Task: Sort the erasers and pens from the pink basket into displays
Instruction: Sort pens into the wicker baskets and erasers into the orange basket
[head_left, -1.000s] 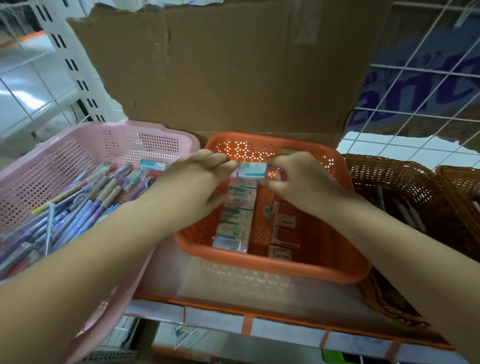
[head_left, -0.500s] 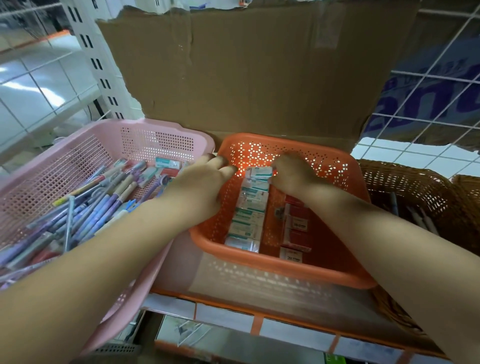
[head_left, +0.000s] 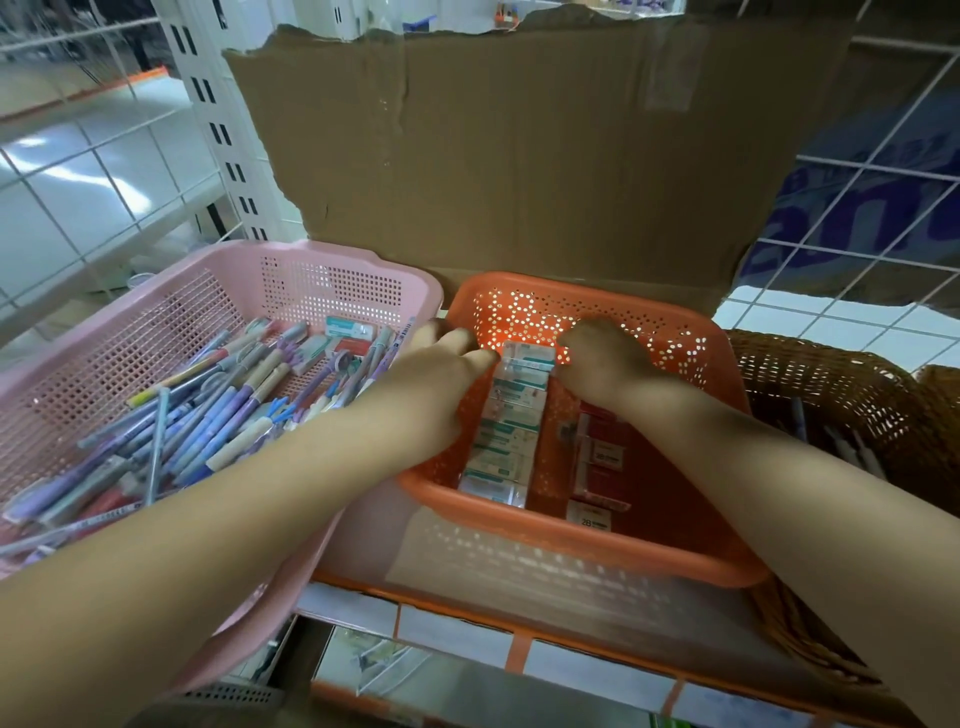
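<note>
Left hand (head_left: 431, 382) fingers straight against teal eraser (head_left: 527, 356), right hand (head_left: 602, 370) fingers curled gripping it, at orange basket's (head_left: 571, 546) 12 o'clock end; pink basket (head_left: 156, 332) at 9 o'clock

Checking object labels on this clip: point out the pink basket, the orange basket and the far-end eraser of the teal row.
pink basket (head_left: 332, 291), head view, perforated back wall.
orange basket (head_left: 623, 551), head view, front rim.
far-end eraser (head_left: 527, 353), head view, its top face.
</note>
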